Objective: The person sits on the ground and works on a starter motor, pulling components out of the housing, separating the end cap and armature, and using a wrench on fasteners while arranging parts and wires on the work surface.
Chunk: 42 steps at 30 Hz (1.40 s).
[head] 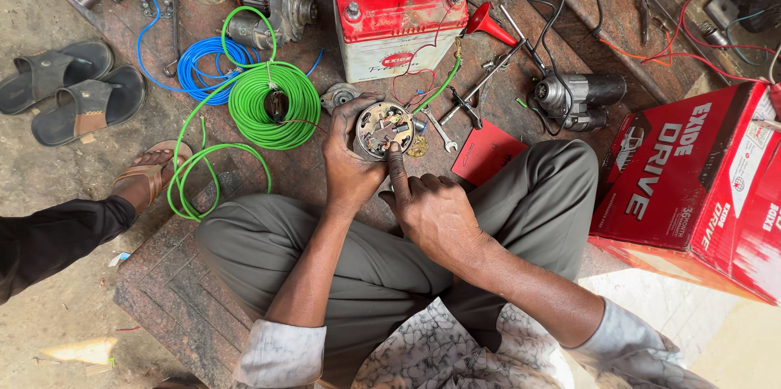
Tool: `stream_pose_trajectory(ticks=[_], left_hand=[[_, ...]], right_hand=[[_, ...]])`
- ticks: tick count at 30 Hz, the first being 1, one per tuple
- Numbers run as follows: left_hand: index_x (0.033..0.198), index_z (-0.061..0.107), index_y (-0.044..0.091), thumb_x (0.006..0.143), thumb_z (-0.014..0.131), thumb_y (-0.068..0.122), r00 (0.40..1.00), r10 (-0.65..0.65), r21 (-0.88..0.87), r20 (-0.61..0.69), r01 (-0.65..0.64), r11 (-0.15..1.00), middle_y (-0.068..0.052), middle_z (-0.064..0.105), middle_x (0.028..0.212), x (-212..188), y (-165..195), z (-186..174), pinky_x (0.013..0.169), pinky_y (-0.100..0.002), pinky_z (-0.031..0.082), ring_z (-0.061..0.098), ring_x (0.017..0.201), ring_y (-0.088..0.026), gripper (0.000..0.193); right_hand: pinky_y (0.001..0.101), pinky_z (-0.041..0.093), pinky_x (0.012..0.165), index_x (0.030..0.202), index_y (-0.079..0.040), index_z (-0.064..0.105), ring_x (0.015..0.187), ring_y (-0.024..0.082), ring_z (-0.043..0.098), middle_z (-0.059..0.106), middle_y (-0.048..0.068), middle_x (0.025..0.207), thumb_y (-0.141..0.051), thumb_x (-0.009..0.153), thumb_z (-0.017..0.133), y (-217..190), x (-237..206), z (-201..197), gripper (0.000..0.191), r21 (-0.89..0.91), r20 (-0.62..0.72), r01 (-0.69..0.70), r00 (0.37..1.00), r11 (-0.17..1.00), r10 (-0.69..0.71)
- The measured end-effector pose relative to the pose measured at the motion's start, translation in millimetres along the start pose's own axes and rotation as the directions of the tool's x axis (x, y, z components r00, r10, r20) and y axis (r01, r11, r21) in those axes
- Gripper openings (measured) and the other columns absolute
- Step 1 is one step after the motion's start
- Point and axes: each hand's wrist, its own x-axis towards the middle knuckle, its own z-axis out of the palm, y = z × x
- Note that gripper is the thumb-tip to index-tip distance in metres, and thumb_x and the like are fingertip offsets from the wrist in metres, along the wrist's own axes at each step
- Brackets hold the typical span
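While left fingers [351, 124] grip housing [384, 130], right forefinger [396, 163] probes.

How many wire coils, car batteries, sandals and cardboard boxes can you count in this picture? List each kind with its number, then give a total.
Wire coils: 2, green coil and blue coil
Batteries: 1, red-topped battery
Sandals: 3, two dark sandals and one tan sandal worn on a foot
Boxes: 1, red box
Total: 7

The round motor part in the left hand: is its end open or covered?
Open. The round motor part in the left hand shows bare inner brush fittings, with no cover; the right hand forefinger touches its rim.
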Motion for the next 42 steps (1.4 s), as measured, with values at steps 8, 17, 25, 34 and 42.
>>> stream_pose_trajectory(ticks=[8, 17, 25, 34, 42], left_hand=[[0.137, 0.052, -0.001, 0.072, 0.08, -0.016, 0.999, -0.037, -0.072, -0.006, 0.037, 0.997, -0.011, 0.062, 0.134, 1, -2, -3, 0.111, -0.033, 0.056, 0.063, 0.125, -0.018, 0.072], [0.136, 0.052, 0.0, 0.07, 0.084, -0.015, 0.998, -0.056, -0.109, -0.007, 0.055, 0.992, -0.011, 0.063, 0.134, 2, -6, -5, 0.109, -0.034, 0.057, 0.064, 0.124, -0.018, 0.075], [0.136, 0.051, 0.001, 0.07, 0.085, -0.015, 0.999, -0.042, -0.148, -0.004, 0.041, 0.988, -0.011, 0.062, 0.136, 3, -8, -6, 0.11, -0.034, 0.057, 0.064, 0.124, -0.018, 0.075], [0.136, 0.05, 0.002, 0.071, 0.083, -0.016, 0.999, 0.048, -0.147, 0.0, -0.048, 0.988, -0.011, 0.061, 0.137, 3, 3, -1, 0.112, -0.035, 0.056, 0.063, 0.127, -0.019, 0.076], [0.132, 0.054, 0.004, 0.075, 0.084, -0.008, 0.938, 0.338, 0.314, 0.079, -0.345, 0.885, -0.012, 0.066, 0.134, 4, 26, -6, 0.133, -0.052, 0.032, 0.062, 0.137, -0.029, 0.066]], right_hand=[[0.0395, 0.052, 0.051, 0.145, 0.014, 0.046, 0.061, 0.023, 0.065, 0.061, 0.006, 0.062, -0.032, 0.091, 0.068, -3, 1, 1, 0.074, 0.02, -0.002, -0.003, 1.0, 1.0, 0.003], [0.0392, 0.053, 0.052, 0.144, 0.013, 0.047, 0.063, 0.023, 0.066, 0.061, 0.006, 0.063, -0.032, 0.093, 0.067, -5, 3, 2, 0.07, -0.003, 0.012, 0.006, 1.0, 1.0, -0.006], [0.0391, 0.052, 0.05, 0.144, 0.012, 0.047, 0.062, 0.023, 0.065, 0.061, 0.006, 0.063, -0.033, 0.094, 0.067, -7, 4, -1, 0.071, 0.009, 0.013, 0.003, 1.0, 1.0, -0.003], [0.0415, 0.052, 0.051, 0.138, -0.002, 0.058, 0.062, 0.026, 0.066, 0.064, 0.007, 0.068, -0.027, 0.093, 0.07, 4, 4, -21, 0.052, 0.088, -0.054, -0.041, 0.997, 0.995, 0.046], [0.0444, 0.049, 0.048, 0.133, -0.017, 0.068, 0.056, 0.028, 0.063, 0.063, 0.006, 0.065, -0.015, 0.086, 0.073, 33, 1, -34, 0.048, 0.159, -0.006, -0.043, 0.999, 0.986, 0.044]])
